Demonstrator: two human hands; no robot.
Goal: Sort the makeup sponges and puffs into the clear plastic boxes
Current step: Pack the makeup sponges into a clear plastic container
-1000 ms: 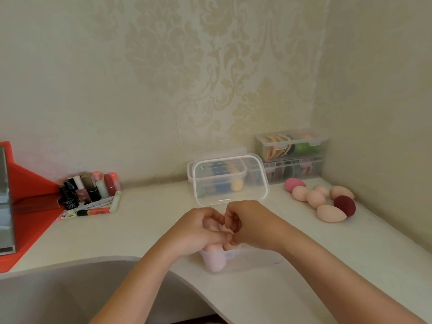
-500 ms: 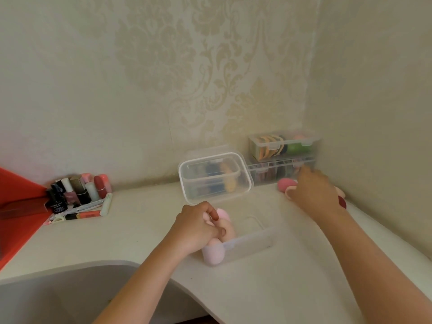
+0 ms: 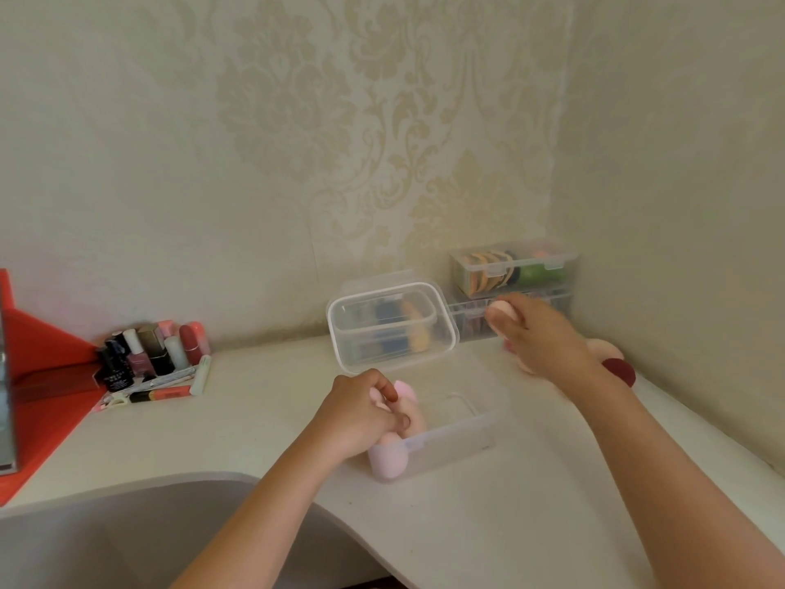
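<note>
The right hand (image 3: pixel 539 333) is up above the table (image 3: pixel 263 418), near the back corner. Its fingers pinch a peach sponge (image 3: pixel 503 310), which sticks out at the fingertips, in front of the stacked boxes (image 3: pixel 514 269) by the wall. Just behind this hand, a dark red sponge (image 3: pixel 618 371) and a pale sponge (image 3: pixel 601 348) lie on the table.

The left hand (image 3: pixel 365 412) sits at the left end of the open clear box (image 3: pixel 458 440). Its fingers are curled round a pink sponge (image 3: pixel 405 393) inside the box. A second pink sponge (image 3: pixel 386 461) lies under the hand, against the box's near wall. The lid (image 3: pixel 391 325) leans just behind the box.

Half a second ago the right hand was lower, spread over the loose sponges. Now it has come up with one in its fingers. The left hand has stayed on the box. A second ago both hands were together over the box.

Nail polish bottles (image 3: pixel 144 350) stand far to the left.
</note>
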